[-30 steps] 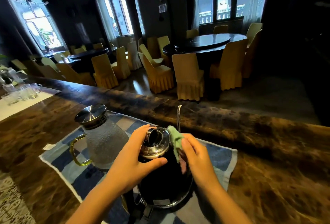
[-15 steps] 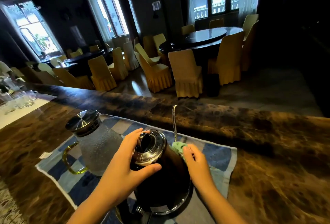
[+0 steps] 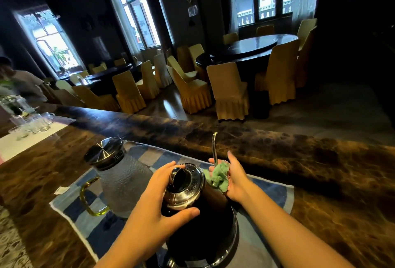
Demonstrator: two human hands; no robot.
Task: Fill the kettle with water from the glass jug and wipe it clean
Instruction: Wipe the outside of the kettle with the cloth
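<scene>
Brown marbled stone forms the one worktop, and on it lies one blue checked mat. The mat carries one frosted glass jug with a steel lid and, just right of it, one kettle — black-bodied, steel-lidded, with a thin upright spout. Two hands are at work: the left hand grips the kettle's neck, thumb and fingers curled below the lid as before. The right hand cups one bunched green rag at the spout's foot — half a second ago it lay palm-down over the rag.
</scene>
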